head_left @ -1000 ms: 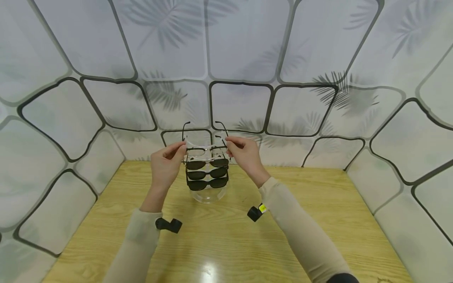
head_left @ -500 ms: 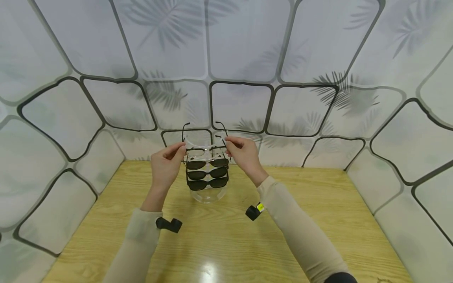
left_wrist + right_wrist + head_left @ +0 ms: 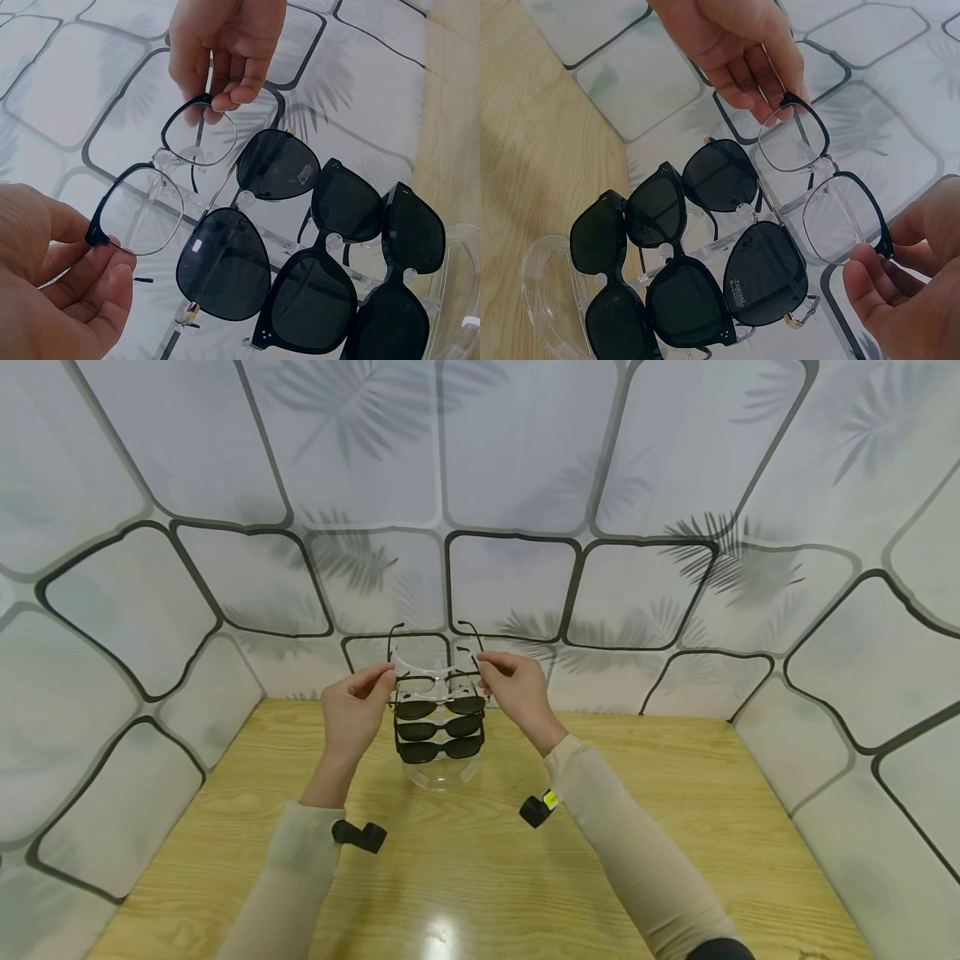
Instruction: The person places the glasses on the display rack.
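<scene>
A pair of eyeglasses [image 3: 142, 214] with black brow rims, thin metal lower rims and clear lenses sits at the upper part of a clear display stand [image 3: 440, 779]. My left hand [image 3: 351, 714] pinches its left end by the hinge. At the opposite end, my right hand [image 3: 519, 692] pinches the other hinge corner between thumb and fingers. Both temples point away toward the wall. Below hang three pairs of dark sunglasses: a metal-framed pair [image 3: 223, 262], a black pair [image 3: 313, 300] and a lower black pair [image 3: 412, 232]. The bridge appears at the stand's clear peg; whether it bears weight I cannot tell.
The stand is on a wooden table [image 3: 450, 868], near the patterned back wall [image 3: 510, 585]. Similar patterned walls enclose the left and right sides. A small black camera [image 3: 360, 837] is on the left wrist, another black camera [image 3: 534, 811] on the right.
The eyeglasses and both hands have shifted down very slightly. Both hands keep their pinch on the frame; the sunglasses and stand stay put.
</scene>
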The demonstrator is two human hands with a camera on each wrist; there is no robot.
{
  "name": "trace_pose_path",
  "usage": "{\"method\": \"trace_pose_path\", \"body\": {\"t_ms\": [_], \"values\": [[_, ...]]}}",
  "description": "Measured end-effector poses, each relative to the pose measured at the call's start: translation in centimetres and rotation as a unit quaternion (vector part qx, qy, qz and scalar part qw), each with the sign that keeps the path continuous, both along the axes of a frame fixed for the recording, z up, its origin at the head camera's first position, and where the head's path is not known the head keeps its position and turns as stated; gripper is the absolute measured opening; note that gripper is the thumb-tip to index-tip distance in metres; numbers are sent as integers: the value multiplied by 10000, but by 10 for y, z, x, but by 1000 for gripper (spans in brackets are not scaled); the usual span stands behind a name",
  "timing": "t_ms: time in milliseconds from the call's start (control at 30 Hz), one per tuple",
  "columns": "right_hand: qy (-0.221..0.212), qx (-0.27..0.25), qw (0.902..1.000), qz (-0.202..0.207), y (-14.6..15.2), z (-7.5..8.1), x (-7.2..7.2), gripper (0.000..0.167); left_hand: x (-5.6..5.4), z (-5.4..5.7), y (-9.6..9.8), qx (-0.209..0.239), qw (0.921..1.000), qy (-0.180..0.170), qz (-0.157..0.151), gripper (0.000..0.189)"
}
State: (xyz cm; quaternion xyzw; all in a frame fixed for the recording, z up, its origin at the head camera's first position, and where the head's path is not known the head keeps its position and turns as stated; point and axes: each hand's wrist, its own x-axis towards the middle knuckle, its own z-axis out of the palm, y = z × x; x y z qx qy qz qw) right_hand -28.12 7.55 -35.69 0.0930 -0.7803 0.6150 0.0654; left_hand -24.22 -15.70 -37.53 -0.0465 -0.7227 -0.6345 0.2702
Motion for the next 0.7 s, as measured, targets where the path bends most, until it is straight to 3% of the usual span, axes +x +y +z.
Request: {"method": "trace_pose_path", "body": {"t_ms": [700], "values": [[2, 37, 10000, -9, -1, -2, -2, 30, -3, -3, -2, -118, 9999, 20, -43, 22]]}}
